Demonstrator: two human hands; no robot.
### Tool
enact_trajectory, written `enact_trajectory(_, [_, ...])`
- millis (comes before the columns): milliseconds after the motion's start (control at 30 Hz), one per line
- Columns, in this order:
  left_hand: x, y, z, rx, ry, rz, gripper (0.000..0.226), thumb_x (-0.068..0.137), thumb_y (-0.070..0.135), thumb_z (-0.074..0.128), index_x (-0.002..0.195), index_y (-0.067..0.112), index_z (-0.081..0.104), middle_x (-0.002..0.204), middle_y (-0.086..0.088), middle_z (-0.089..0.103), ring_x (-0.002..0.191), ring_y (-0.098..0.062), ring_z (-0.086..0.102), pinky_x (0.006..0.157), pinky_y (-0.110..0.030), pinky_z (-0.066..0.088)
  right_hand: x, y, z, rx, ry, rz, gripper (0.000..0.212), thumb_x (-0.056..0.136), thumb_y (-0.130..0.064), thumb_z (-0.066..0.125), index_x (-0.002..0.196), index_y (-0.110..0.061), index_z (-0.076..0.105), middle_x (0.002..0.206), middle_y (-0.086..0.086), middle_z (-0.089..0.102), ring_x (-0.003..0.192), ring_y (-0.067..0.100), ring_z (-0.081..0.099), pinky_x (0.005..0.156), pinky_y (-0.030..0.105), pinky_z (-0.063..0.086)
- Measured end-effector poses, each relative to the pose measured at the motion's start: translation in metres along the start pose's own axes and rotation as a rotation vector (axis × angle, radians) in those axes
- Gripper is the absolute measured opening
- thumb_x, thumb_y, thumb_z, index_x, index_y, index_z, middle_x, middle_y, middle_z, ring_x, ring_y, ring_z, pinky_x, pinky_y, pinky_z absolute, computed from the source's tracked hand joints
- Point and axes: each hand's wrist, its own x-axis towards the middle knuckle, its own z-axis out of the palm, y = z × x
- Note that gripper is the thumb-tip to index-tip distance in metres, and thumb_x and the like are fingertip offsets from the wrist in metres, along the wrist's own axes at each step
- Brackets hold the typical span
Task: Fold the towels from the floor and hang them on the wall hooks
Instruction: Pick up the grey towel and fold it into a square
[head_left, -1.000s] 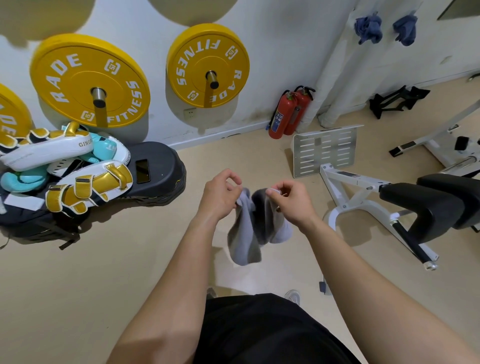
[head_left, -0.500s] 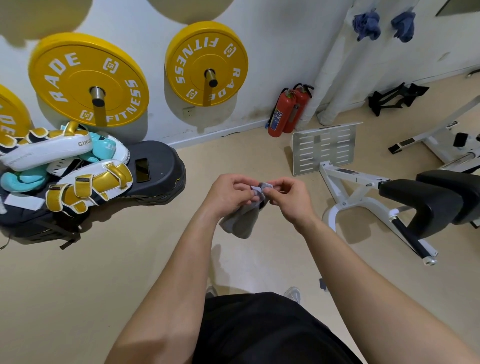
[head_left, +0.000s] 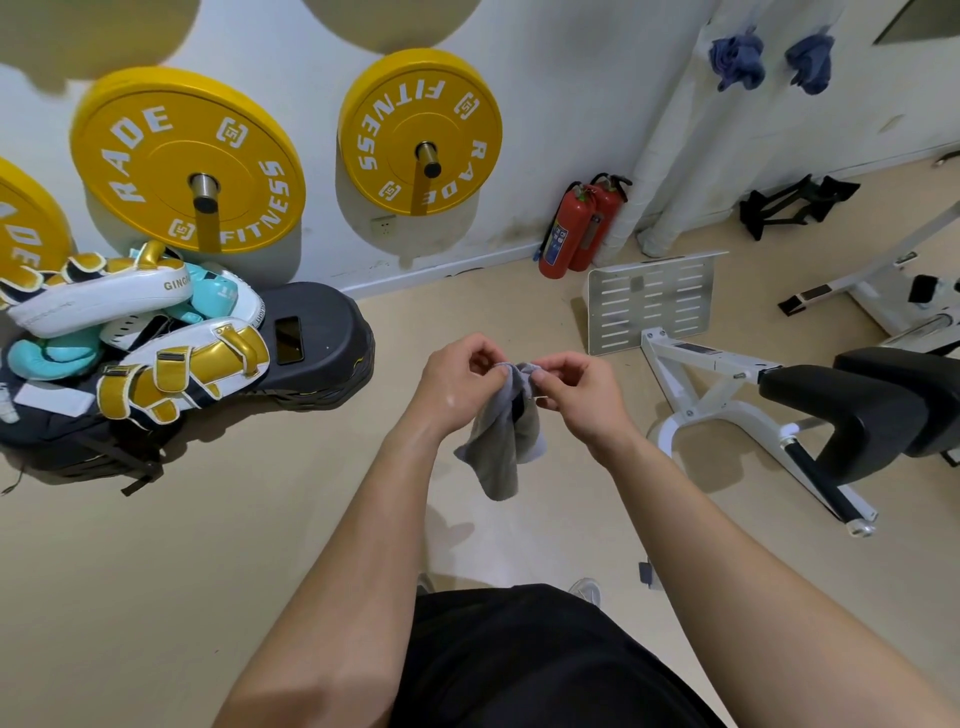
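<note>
Head view – step in hand: the person is folding a grey towel (head_left: 506, 447) in the air in front of the body. The top edges are coming together between the two hands, so the fold seems begun but not finished.
Head view – place of the towel: it is hanging down from the fingers, above the beige floor (head_left: 208, 545) and not touching it. The lower part is bunching unevenly.
Head view – left hand (head_left: 457, 384): the fingers are curling, and thumb and fingertips are pinching the top edge of the towel on its left side.
Head view – right hand (head_left: 576, 395): it is also pinching the top edge, thumb against curled fingers. It is sitting just beside the left hand, with only the cloth between them.
Head view – goal: two blue towels (head_left: 737, 60) are hanging high on the wall at the far right, well apart from the hands. The hooks are probably there, but the cloth is hiding them.
Head view – next move, as a judgement: the corners need matching and the hanging part needs smoothing, because the cloth is soft and is slipping into folds easily. Then the person needs to carry it to the right – past the black padded bench (head_left: 857, 410) – to reach a free hook.
Head view – surroundings: yellow weight plates (head_left: 187, 161) are sitting on wall pegs, red fire extinguishers (head_left: 571, 228) are standing by the wall, and boxing pads (head_left: 140, 338) are lying at the left.
</note>
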Motion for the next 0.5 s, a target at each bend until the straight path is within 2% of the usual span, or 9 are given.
enact_trajectory(67, [-0.0005, 0.0009, 0.0020, 0.012, -0.022, -0.019, 0.009, 0.087, 0.013, 0.065, 0.085, 0.022, 0.066, 0.077, 0.007, 0.065, 0.061, -0.002, 0.054, 0.060, -0.011, 0.042, -0.0010, -0.0004, 0.0004, 0.016, -0.005, 0.007, 0.009, 0.093, -0.005, 0.065, 0.091, -0.011, 0.072, 0.081, 0.007, 0.072, 0.079, 0.016, 0.067, 0.070, 0.027, 0.056])
enact_trajectory(133, [-0.0017, 0.0021, 0.0042, 0.012, -0.056, -0.023, 0.014, 0.089, 0.011, 0.062, 0.087, 0.024, 0.067, 0.078, 0.007, 0.065, 0.057, 0.001, 0.051, 0.059, -0.010, 0.041, -0.0029, -0.0028, 0.0012, 0.020, -0.007, 0.008, 0.008, 0.093, -0.005, 0.064, 0.094, -0.007, 0.072, 0.080, 0.006, 0.071, 0.077, 0.014, 0.067, 0.065, 0.021, 0.053])
enact_trajectory(200, [-0.0024, 0.0024, 0.0043, 0.019, -0.087, -0.017, 0.018, 0.091, 0.013, 0.061, 0.089, 0.028, 0.070, 0.084, 0.009, 0.069, 0.064, 0.002, 0.056, 0.062, -0.010, 0.042, -0.0049, -0.0051, 0.0017, 0.024, -0.001, 0.010, 0.007, 0.094, -0.005, 0.064, 0.095, -0.006, 0.071, 0.080, 0.006, 0.070, 0.074, 0.012, 0.066, 0.062, 0.017, 0.052])
enact_trajectory(300, [-0.0022, 0.0014, 0.0036, 0.018, -0.103, -0.011, 0.016, 0.091, 0.018, 0.064, 0.090, 0.031, 0.074, 0.088, 0.012, 0.073, 0.082, -0.002, 0.065, 0.074, -0.016, 0.049, -0.0059, -0.0060, 0.0018, 0.019, 0.001, 0.015, 0.007, 0.093, -0.007, 0.066, 0.091, -0.011, 0.072, 0.080, 0.005, 0.070, 0.075, 0.011, 0.067, 0.062, 0.018, 0.052])
enact_trajectory(500, [-0.0022, -0.0021, 0.0020, 0.009, -0.077, -0.039, 0.003, 0.084, 0.022, 0.076, 0.086, 0.025, 0.077, 0.082, 0.009, 0.074, 0.079, -0.006, 0.067, 0.074, -0.019, 0.050, -0.0076, -0.0073, 0.0034, -0.013, -0.011, 0.022, 0.008, 0.093, -0.010, 0.066, 0.091, -0.015, 0.072, 0.085, 0.008, 0.072, 0.077, 0.011, 0.067, 0.062, 0.017, 0.051])
